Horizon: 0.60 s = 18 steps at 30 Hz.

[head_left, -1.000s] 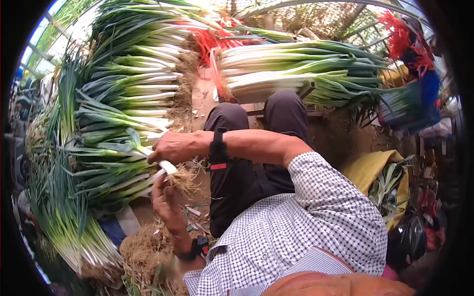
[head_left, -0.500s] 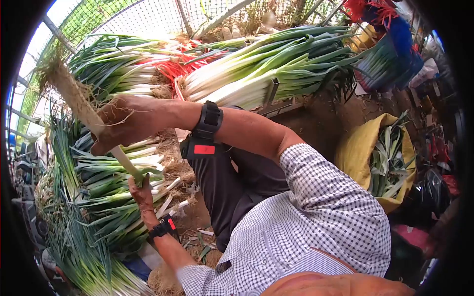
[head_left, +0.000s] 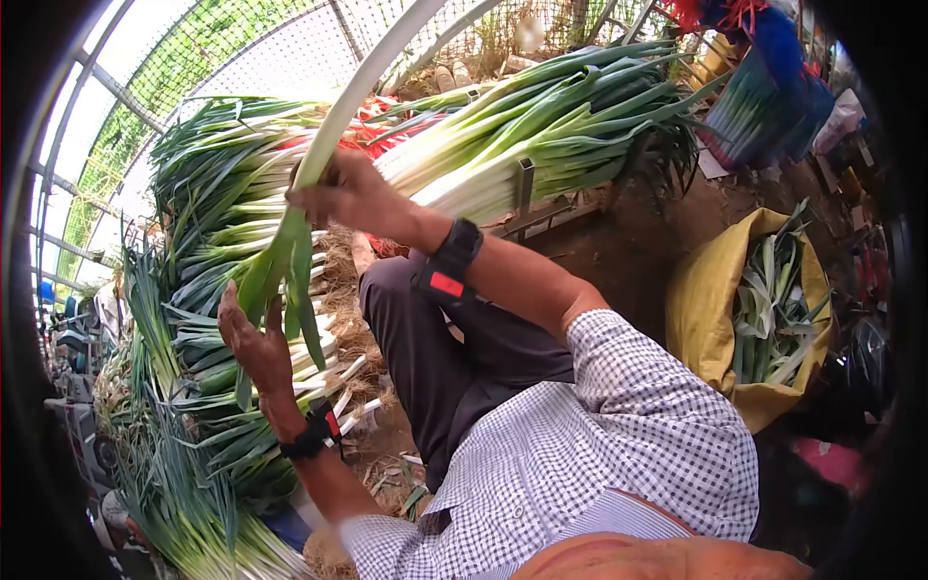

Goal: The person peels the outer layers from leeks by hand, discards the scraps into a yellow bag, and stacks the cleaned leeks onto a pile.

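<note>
My right hand is closed around a leek where its white stalk turns green. The stalk rises past the top edge, so its far end is hidden. Green leaves hang below that hand. Just underneath, my left hand has its fingers apart, with the hanging leaves close to them; I cannot tell whether they touch. Behind both hands lie piled leeks, white ends and roots facing my legs.
A large heap of leeks rests on a metal frame at the upper right. A yellow sack holding leaves stands at the right. Red ties lie between the upper piles. Netting runs along the back.
The leek has swung from upper left to upper right, its rooty end leaving view and its stalk now showing white. My right hand moved right; my left hand's fingers spread from their earlier grip.
</note>
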Each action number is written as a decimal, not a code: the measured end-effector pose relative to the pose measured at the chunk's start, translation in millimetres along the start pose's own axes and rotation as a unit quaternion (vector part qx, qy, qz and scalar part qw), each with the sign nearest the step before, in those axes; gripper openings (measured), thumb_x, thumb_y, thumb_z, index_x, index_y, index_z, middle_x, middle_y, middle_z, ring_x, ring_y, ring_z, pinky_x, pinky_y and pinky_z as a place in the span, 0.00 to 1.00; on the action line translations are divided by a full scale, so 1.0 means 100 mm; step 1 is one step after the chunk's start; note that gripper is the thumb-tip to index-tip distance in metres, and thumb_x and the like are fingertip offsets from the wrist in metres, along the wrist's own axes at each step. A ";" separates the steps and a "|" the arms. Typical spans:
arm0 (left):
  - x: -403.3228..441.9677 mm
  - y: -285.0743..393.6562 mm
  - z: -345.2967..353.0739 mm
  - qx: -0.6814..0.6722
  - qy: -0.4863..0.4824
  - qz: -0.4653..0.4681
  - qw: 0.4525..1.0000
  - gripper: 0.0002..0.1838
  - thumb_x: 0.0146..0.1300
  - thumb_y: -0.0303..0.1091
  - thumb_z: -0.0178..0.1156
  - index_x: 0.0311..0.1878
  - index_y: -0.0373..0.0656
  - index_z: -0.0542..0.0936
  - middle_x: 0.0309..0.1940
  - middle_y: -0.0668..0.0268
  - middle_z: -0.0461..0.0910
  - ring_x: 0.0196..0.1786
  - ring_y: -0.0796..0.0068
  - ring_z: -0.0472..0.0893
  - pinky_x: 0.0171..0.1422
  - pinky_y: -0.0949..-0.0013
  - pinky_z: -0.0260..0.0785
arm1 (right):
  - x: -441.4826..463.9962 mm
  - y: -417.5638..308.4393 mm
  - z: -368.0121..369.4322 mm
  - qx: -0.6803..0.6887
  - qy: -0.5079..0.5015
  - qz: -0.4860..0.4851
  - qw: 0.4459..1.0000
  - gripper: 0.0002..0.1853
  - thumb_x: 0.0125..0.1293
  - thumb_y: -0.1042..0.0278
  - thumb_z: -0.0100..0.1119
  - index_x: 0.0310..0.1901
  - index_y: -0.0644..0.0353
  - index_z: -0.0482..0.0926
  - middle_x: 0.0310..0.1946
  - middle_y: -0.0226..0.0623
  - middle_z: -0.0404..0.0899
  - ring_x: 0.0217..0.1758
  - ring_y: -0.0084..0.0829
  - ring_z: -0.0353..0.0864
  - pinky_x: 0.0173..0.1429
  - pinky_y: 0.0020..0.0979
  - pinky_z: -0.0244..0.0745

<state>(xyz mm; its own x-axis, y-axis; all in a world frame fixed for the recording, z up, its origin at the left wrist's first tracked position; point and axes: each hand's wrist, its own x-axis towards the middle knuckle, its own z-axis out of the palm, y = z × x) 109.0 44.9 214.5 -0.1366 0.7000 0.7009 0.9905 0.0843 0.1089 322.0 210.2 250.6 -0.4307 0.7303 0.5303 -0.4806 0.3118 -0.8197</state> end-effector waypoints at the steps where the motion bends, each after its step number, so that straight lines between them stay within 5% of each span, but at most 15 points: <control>1: 0.06 0.19 -0.11 -0.029 0.036 -0.007 0.999 0.28 0.68 0.39 0.63 0.67 0.40 0.69 0.61 0.49 0.74 0.64 0.47 0.73 0.68 0.53 0.65 | 0.08 -0.23 -0.25 -0.013 0.033 -0.007 0.999 0.09 0.66 0.67 0.66 0.40 0.65 0.81 0.26 0.34 0.83 0.27 0.21 0.82 0.30 0.28 0.78; 5: 0.13 0.51 -0.16 -0.049 0.027 0.024 0.998 0.20 0.68 0.36 0.63 0.60 0.40 0.76 0.58 0.51 0.76 0.63 0.50 0.74 0.68 0.53 0.64 | 0.29 -1.08 -1.44 -0.124 0.214 -0.105 0.963 0.10 0.69 0.65 0.61 0.41 0.65 0.82 0.31 0.39 0.85 0.32 0.33 0.84 0.40 0.36 0.80; 6: 0.14 0.55 -0.11 -0.073 0.000 0.035 0.997 0.19 0.67 0.34 0.63 0.59 0.40 0.77 0.58 0.51 0.77 0.62 0.50 0.74 0.68 0.53 0.65 | 0.31 -1.42 -1.72 -0.138 0.229 -0.117 0.957 0.18 0.69 0.54 0.63 0.44 0.64 0.83 0.30 0.38 0.84 0.32 0.28 0.81 0.39 0.32 0.78; 7: 0.16 0.59 -0.04 -0.097 -0.027 0.046 0.994 0.18 0.66 0.33 0.64 0.58 0.40 0.78 0.57 0.51 0.77 0.61 0.49 0.75 0.67 0.53 0.65 | 0.15 -1.94 -1.62 -0.222 0.295 -0.114 0.922 0.12 0.72 0.61 0.61 0.43 0.64 0.80 0.28 0.32 0.81 0.28 0.23 0.78 0.33 0.26 0.75; 9: 0.27 0.73 0.12 -0.157 -0.071 0.086 0.981 0.18 0.63 0.30 0.64 0.56 0.40 0.79 0.56 0.51 0.78 0.61 0.48 0.74 0.67 0.54 0.65 | 0.29 -2.35 -2.33 -0.231 0.289 -0.255 0.893 0.08 0.70 0.64 0.64 0.40 0.60 0.81 0.27 0.26 0.80 0.26 0.19 0.76 0.30 0.22 0.71; 12: 0.45 1.02 0.49 -0.184 -0.213 0.098 0.955 0.18 0.63 0.33 0.63 0.55 0.38 0.80 0.55 0.47 0.78 0.60 0.45 0.74 0.66 0.52 0.65 | 0.37 -3.17 -2.61 -0.385 0.329 -0.272 0.818 0.08 0.68 0.65 0.65 0.39 0.60 0.81 0.26 0.26 0.79 0.25 0.17 0.75 0.28 0.20 0.69; 13: 0.52 1.07 0.70 -0.201 -0.275 0.102 0.935 0.18 0.63 0.34 0.63 0.54 0.37 0.80 0.55 0.47 0.78 0.61 0.45 0.74 0.65 0.52 0.66 | 0.61 -3.42 -3.11 -0.474 0.263 -0.369 0.755 0.08 0.68 0.64 0.65 0.39 0.60 0.80 0.25 0.25 0.78 0.24 0.16 0.75 0.24 0.22 0.68; 14: 0.66 1.17 0.87 -0.200 -0.354 0.101 0.908 0.18 0.62 0.34 0.63 0.54 0.36 0.80 0.55 0.46 0.78 0.61 0.45 0.74 0.65 0.52 0.65 | 0.65 -3.59 -3.13 -0.619 0.316 -0.349 0.629 0.08 0.69 0.64 0.64 0.40 0.59 0.80 0.24 0.24 0.77 0.23 0.19 0.75 0.20 0.25 0.69; 15: 0.80 1.30 1.04 -0.198 -0.432 0.099 0.875 0.19 0.62 0.35 0.63 0.54 0.35 0.79 0.55 0.45 0.77 0.62 0.45 0.73 0.65 0.52 0.65 | 0.69 -3.78 -3.02 -0.677 0.262 -0.260 0.637 0.31 0.68 0.42 0.59 0.45 0.71 0.76 0.34 0.48 0.82 0.30 0.41 0.82 0.38 0.40 0.83; 17: 1.01 1.50 1.40 -0.200 -0.507 0.107 0.831 0.20 0.61 0.36 0.64 0.54 0.34 0.79 0.55 0.44 0.77 0.62 0.46 0.73 0.66 0.52 0.65 | 1.18 -3.80 -3.25 -0.588 0.231 -0.333 0.701 0.08 0.68 0.64 0.65 0.40 0.59 0.81 0.23 0.25 0.77 0.22 0.22 0.75 0.20 0.28 0.72; 18: 1.06 1.59 1.61 -0.208 -0.509 0.116 0.827 0.21 0.61 0.37 0.64 0.54 0.34 0.79 0.56 0.44 0.77 0.62 0.46 0.73 0.66 0.52 0.65 | 1.19 -3.63 -3.18 -0.663 0.241 -0.271 0.655 0.09 0.67 0.64 0.66 0.41 0.59 0.81 0.23 0.27 0.77 0.22 0.23 0.75 0.22 0.29 0.72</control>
<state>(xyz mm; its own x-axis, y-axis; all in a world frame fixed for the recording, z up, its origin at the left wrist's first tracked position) 254.3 246.8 192.3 0.3502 0.9158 -0.1967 0.8678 -0.2382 0.4361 688.4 377.4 542.0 -0.0275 0.3019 0.9530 0.7603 0.6252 -0.1761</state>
